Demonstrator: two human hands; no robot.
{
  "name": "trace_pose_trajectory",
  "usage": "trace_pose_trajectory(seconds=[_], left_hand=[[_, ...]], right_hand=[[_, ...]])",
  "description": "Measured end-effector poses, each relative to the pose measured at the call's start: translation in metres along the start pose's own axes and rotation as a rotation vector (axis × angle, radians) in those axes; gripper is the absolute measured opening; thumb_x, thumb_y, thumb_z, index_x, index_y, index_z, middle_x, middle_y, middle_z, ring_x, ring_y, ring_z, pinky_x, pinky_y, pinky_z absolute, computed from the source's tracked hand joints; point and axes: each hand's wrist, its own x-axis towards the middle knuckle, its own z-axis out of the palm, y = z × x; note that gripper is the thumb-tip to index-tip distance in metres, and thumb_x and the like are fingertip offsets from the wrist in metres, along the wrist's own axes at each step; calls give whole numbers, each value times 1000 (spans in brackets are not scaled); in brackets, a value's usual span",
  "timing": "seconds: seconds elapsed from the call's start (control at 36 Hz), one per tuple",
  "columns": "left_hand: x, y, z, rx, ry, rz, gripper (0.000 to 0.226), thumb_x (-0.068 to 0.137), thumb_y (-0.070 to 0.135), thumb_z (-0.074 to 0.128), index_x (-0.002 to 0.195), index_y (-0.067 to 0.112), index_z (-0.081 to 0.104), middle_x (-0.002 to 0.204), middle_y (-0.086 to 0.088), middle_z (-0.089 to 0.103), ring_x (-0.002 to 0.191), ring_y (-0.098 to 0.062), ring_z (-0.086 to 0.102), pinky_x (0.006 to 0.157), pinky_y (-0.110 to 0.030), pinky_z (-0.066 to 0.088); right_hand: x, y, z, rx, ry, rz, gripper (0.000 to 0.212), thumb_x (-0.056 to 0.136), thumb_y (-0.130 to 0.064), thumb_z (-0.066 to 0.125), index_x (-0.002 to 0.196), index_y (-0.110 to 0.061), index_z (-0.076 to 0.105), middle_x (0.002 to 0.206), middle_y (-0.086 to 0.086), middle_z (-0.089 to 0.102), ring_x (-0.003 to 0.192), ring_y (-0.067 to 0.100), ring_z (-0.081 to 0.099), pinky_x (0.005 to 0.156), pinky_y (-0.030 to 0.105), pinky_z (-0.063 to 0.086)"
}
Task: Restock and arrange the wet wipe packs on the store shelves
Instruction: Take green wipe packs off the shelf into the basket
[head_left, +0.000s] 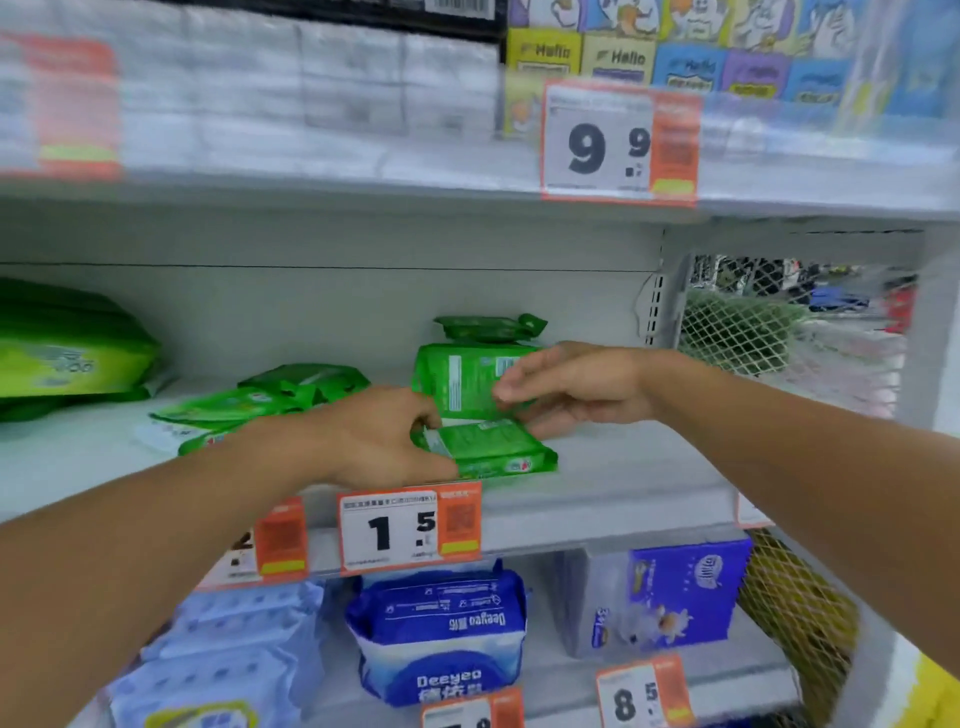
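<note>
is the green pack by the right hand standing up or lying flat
Standing up. The green pack rests on its lower edge with its printed back facing the camera, steadied by the right hand; the pack the left hand grips lies flat.

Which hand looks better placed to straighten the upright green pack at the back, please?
Probably the right hand: its fingers already touch the upright pack, while the left hand is busy gripping the flat pack near the shelf edge.
</note>
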Motion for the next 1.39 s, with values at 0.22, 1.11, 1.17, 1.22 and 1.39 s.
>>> trace_pose_trajectory(seconds=[0.22, 1.11, 1.17, 1.22, 1.39], left_hand=[[-5, -51, -22, -669, 98, -472, 44, 86, 49, 51, 108, 11, 56, 108, -12, 54, 69, -37, 68, 63, -38, 56], [-30, -79, -14, -876, 230, -706, 26, 97, 28, 61, 93, 3, 53, 69, -9, 51, 52, -17, 50, 36, -20, 50], [-30, -68, -15, -1134, 177, -688, 33, 101, 39, 51, 108, 6, 50, 87, -12, 53, 67, -20, 55, 42, -24, 54], [-26, -59, -18, -1319, 58, -651, 62, 95, 66, 38, 108, 7, 52, 106, -20, 57, 82, -28, 62, 52, -31, 59], [0, -41, -4, -1045, 56, -613, 39, 81, 52, 73, 96, 17, 65, 92, -3, 68, 81, -16, 61, 69, -25, 50]], right_hand=[[47, -38, -2, -1041, 486, -167, 70, 74, -49, 82, 133, -18, 58, 133, 8, 56, 119, 26, 54, 96, 28, 45], [24, -27, 10, -1015, 612, -410, 77, 47, -44, 88, 115, -22, 59, 103, 3, 46, 93, 25, 54, 78, 29, 47], [23, -32, 13, -920, 561, -406, 82, 52, -38, 93, 123, -18, 58, 109, 3, 51, 99, 23, 54, 80, 27, 45], [24, -34, 25, -776, 355, -402, 84, 55, -36, 95, 128, -17, 58, 118, -2, 59, 107, 16, 57, 90, 24, 46], [55, -24, 17, -620, 481, -368, 62, 82, -42, 78, 135, -19, 56, 134, 0, 60, 122, 18, 56, 107, 31, 43]])
